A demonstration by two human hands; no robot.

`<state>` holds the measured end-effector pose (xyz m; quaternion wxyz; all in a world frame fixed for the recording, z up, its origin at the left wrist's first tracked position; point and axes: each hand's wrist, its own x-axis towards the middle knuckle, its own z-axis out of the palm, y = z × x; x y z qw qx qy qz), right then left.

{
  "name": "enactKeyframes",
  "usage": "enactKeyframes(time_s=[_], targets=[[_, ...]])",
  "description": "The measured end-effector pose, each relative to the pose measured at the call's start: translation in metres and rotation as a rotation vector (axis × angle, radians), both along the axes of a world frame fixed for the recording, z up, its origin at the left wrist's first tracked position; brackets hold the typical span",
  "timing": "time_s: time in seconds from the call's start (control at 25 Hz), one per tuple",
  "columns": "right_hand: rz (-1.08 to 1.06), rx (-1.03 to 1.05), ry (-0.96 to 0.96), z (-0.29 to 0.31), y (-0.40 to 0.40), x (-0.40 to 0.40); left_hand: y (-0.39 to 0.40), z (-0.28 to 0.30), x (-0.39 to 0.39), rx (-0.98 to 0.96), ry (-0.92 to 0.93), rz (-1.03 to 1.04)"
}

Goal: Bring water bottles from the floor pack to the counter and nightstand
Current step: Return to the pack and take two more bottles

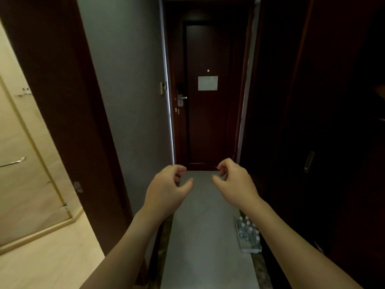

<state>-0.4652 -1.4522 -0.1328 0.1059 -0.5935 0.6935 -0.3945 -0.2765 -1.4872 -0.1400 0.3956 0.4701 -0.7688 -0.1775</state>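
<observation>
A shrink-wrapped pack of water bottles (249,234) with white caps lies on the grey hallway floor, against the dark right-hand wall and partly hidden by my right forearm. My left hand (166,189) and my right hand (236,182) are both raised in front of me, well above and beyond the pack. Each hand holds nothing, fingers loosely curled and apart.
A narrow grey floor strip (206,236) runs to a dark wooden entry door (208,122) with a lever handle. A grey wall (129,90) stands on the left, and beyond a dark door frame a glass shower enclosure (25,163). Dark wardrobe panels (323,142) line the right.
</observation>
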Motion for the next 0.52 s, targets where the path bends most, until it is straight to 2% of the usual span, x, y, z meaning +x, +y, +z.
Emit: enactKeyframes(time_s=[0.32,0.52], targets=[[-0.079,0.022,0.061,-0.005,-0.156,-0.053,-0.178,-0.009,-0.064,0.059,0.092,-0.083],[-0.209,-0.002,0.035,-0.008,-0.244,-0.085,-0.281,-0.018,-0.116,0.076,0.123,-0.221]])
